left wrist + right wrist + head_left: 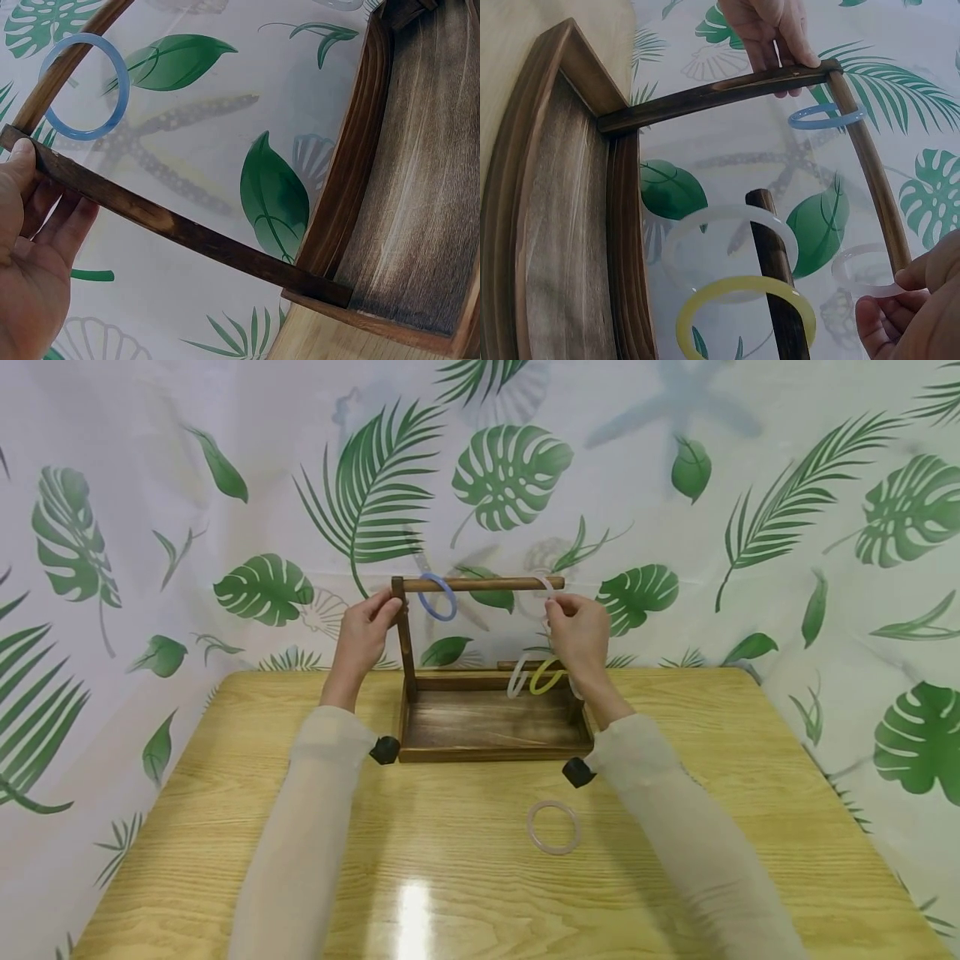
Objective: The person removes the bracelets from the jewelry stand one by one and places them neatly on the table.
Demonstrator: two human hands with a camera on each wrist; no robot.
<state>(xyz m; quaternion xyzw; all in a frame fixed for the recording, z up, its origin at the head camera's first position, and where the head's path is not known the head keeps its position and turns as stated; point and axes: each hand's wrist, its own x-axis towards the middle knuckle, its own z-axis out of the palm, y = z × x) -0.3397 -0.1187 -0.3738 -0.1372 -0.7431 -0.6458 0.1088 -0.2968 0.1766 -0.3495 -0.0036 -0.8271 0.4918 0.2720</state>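
Observation:
A dark wooden bangle stand has a post (406,639), an upper bar (487,584) and a shorter lower bar (769,247). My left hand (363,639) holds the top of the post, thumb on one side and fingers on the other. Near that end, a blue bangle (126,86) hangs round the upper bar. At the bar's free right end, my right hand (581,631) pinches a pale, see-through bangle (835,268) between thumb and fingers; the bar tip is hidden behind them. The lower bar carries a whitish bangle (514,679) and a yellow bangle (536,683).
A pale pink bangle (530,827) lies flat on the wooden table (465,860), in front of the stand. The stand's base is a shallow tray with a raised rim (495,755). Behind the table hangs a leaf-patterned cloth (262,527).

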